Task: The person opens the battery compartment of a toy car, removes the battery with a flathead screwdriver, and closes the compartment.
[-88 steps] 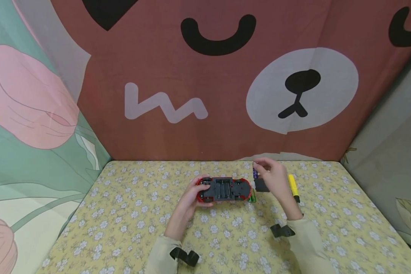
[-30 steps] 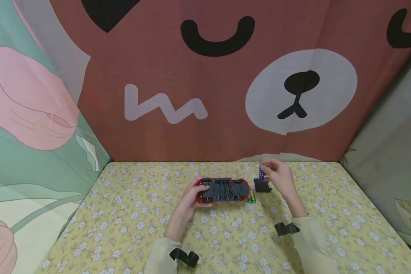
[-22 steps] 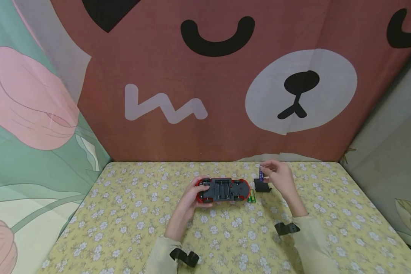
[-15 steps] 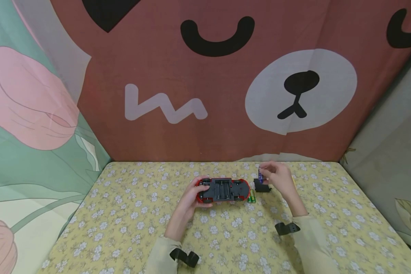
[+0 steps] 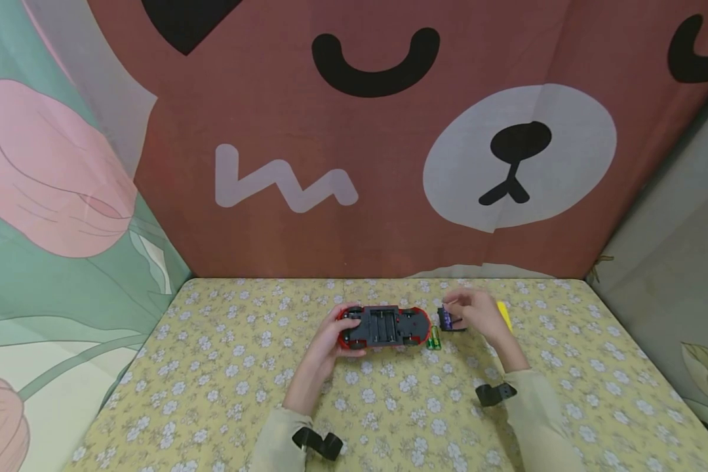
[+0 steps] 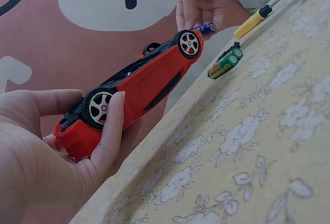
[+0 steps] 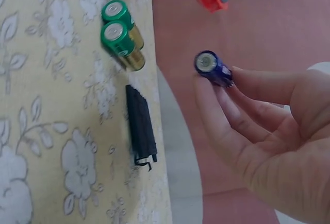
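Observation:
My left hand (image 5: 326, 337) grips the rear or front end of a red toy car (image 6: 147, 87), held upside down with its black underside up. An uncovered battery bay (image 5: 383, 326) shows in the middle of that underside. To the right, my right hand (image 5: 480, 318) pinches a blue-purple battery (image 7: 214, 68) between thumb and fingers, above the table. Under and beside it lies a black battery cover (image 7: 140, 123). Two green batteries (image 7: 121, 41) rest side by side on the table near the car's right end.
A yellow screwdriver (image 6: 250, 24) with a black collar lies beyond my right hand. The table has a flowered yellow cloth (image 5: 212, 387). A bear-print curtain (image 5: 389, 242) hangs at the table's far edge.
My right hand first shifted slightly right with the blue-purple battery, then came down toward me, and the battery tilted. My left hand and the car have stayed in place.

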`<state>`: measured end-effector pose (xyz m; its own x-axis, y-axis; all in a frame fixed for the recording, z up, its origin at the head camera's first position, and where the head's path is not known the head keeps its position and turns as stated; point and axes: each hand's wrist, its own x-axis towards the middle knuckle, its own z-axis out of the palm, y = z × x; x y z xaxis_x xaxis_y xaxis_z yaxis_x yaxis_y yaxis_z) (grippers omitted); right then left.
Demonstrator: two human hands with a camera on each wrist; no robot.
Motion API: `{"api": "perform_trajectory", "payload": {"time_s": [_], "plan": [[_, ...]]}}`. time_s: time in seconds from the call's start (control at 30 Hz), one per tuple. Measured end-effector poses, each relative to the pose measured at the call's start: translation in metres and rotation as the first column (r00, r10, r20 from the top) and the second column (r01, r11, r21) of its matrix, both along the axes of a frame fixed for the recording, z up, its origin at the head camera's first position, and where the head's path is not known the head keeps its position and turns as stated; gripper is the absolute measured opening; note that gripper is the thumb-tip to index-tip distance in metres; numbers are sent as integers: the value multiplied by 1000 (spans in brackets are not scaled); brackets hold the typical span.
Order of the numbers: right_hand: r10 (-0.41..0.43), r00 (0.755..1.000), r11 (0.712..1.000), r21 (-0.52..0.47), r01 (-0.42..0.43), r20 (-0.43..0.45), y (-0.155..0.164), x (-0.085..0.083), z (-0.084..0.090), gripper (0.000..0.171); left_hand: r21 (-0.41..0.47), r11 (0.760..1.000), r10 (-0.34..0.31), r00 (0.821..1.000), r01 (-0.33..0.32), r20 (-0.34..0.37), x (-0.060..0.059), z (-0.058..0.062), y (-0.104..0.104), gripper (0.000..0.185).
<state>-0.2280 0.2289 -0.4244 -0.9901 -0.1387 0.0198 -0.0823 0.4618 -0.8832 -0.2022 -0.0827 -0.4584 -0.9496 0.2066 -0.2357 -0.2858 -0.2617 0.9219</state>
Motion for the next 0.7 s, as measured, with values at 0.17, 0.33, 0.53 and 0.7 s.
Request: {"api": "perform_trajectory", "payload": {"time_s": [0.17, 0.33, 0.53, 0.7], "plan": [[17, 998, 1000, -9, -16, 66, 2, 0, -4, 29, -3, 1000, 9, 1000, -9, 7, 0, 0, 0, 52], [57, 994, 998, -33, -54, 97, 4, -1, -9, 29, -2, 1000, 14, 1000, -14, 9, 0, 1, 0, 49], [84, 991, 996, -27, -81, 108, 7, -3, -16, 25, 0, 1000, 17, 1000, -17, 4, 0, 1, 1, 49], [78, 989, 997, 5, -80, 129, 7, -5, -21, 22, -2, 1000, 19, 1000, -19, 1, 1, 0, 1, 49]]}}
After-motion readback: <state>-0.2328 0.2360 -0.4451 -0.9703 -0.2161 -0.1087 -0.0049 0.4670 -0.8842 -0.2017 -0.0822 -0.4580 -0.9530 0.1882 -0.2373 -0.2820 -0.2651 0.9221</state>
